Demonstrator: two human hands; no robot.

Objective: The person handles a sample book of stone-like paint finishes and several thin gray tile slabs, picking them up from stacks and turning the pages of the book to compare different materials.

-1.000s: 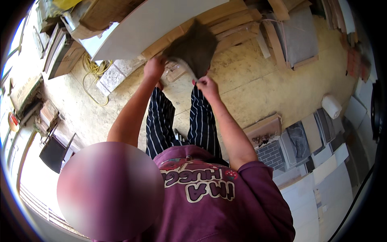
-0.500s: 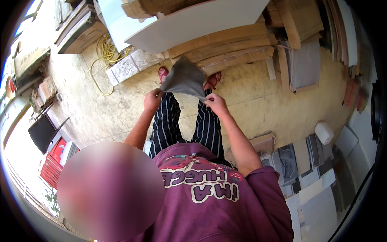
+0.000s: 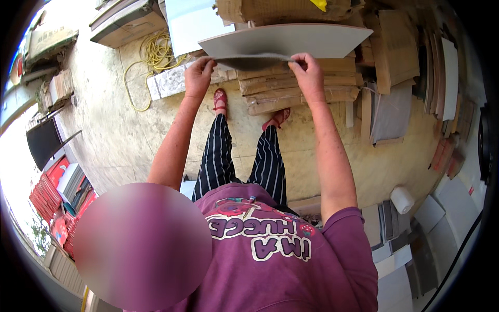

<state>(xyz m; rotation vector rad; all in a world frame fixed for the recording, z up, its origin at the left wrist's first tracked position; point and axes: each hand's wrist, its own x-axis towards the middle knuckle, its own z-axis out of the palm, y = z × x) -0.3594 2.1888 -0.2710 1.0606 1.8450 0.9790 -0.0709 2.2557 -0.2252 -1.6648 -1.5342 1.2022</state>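
Note:
A grey cloth [image 3: 253, 62] is stretched between my two hands, its top edge pulled nearly straight. My left hand [image 3: 199, 77] pinches one corner, and my right hand [image 3: 307, 75] grips the opposite corner. Both arms reach forward. The cloth hangs in front of a large pale flat panel [image 3: 291, 40], which leans on cardboard-wrapped packages. Whether the cloth touches the panel, I cannot tell. Below it lies a stack of flat cardboard boxes [image 3: 301, 86].
Yellow hose or rope [image 3: 158, 54] lies coiled at the far left, beside a marbled white slab [image 3: 169, 85]. More panels and cardboard [image 3: 397, 49] lean at the right. A white plastic jug [image 3: 402, 199] stands near several stacked tiles [image 3: 390, 221] at the lower right.
Both hands have moved forward and farther apart, carrying the cloth from above my feet to in front of the pale panel. The cloth is now drawn tauter.

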